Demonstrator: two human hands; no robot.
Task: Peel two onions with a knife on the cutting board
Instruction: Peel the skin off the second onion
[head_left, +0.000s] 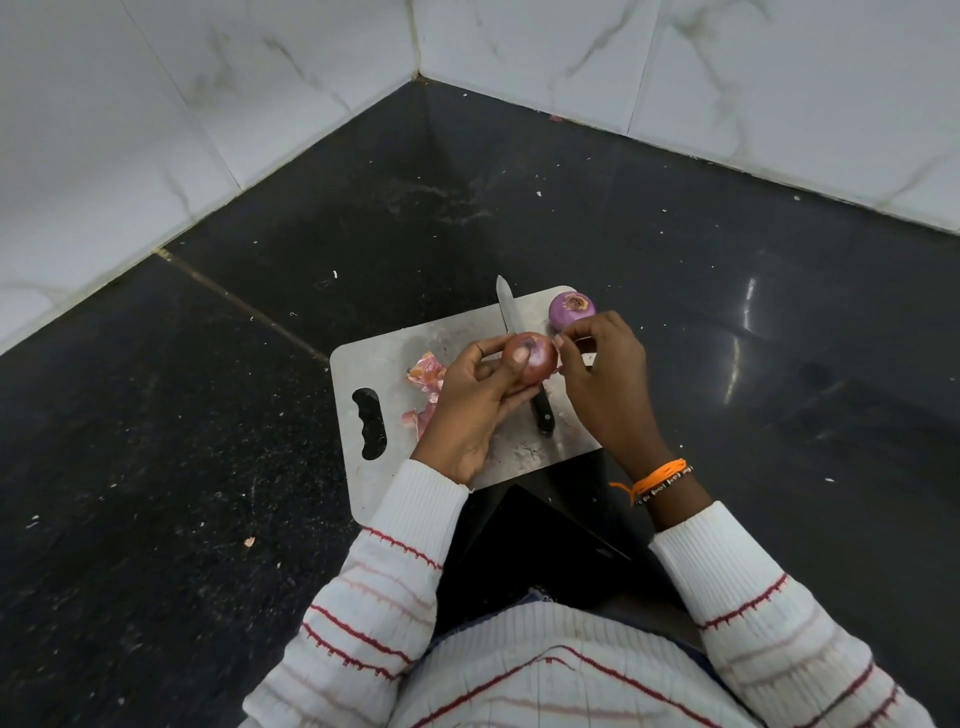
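Note:
My left hand grips a reddish-brown onion above the steel cutting board, thumb pressed on its top. My right hand pinches a strip of the onion's skin at its right side with thumb and forefinger. A second onion, purple and peeled, sits at the board's far right corner. The knife lies on the board under my hands: its blade points away from me and its black handle points toward me. Loose onion skins lie on the board left of my left hand.
The board rests on a dark speckled stone counter in a corner of white marble-tiled walls. The board's handle slot is at its left end. Small crumbs and a skin scrap dot the counter.

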